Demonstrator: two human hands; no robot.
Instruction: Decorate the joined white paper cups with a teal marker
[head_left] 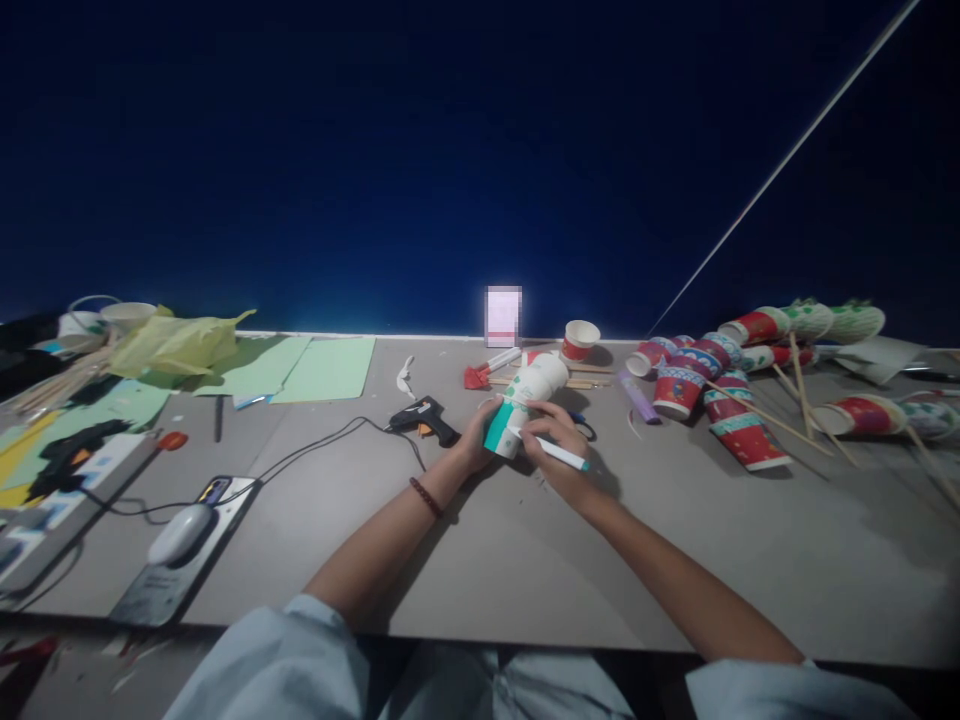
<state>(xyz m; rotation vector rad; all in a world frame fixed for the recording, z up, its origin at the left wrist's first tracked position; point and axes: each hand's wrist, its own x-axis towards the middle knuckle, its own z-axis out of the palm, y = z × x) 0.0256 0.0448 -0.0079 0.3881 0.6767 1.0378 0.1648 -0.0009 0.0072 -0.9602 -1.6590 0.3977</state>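
Joined paper cups [535, 382], white with green print and a teal band at the near end, lie tilted between my hands over the table. My left hand [478, 437] is closed round their left side. In my right hand [559, 450] is a white marker pen [564, 456] with a teal end, its tip at the cups' near part. Some right fingers also rest along the cups. A black glue gun [424, 420] lies on the table just left of my left hand.
Decorated paper cups [684, 382] and wooden sticks [799, 385] are piled at the right. A red-and-white cup [580, 340] stands at the back. Green paper sheets [322, 370], a power strip [67, 515] and a phone [184, 550] with a white case on it occupy the left; a cord crosses there.
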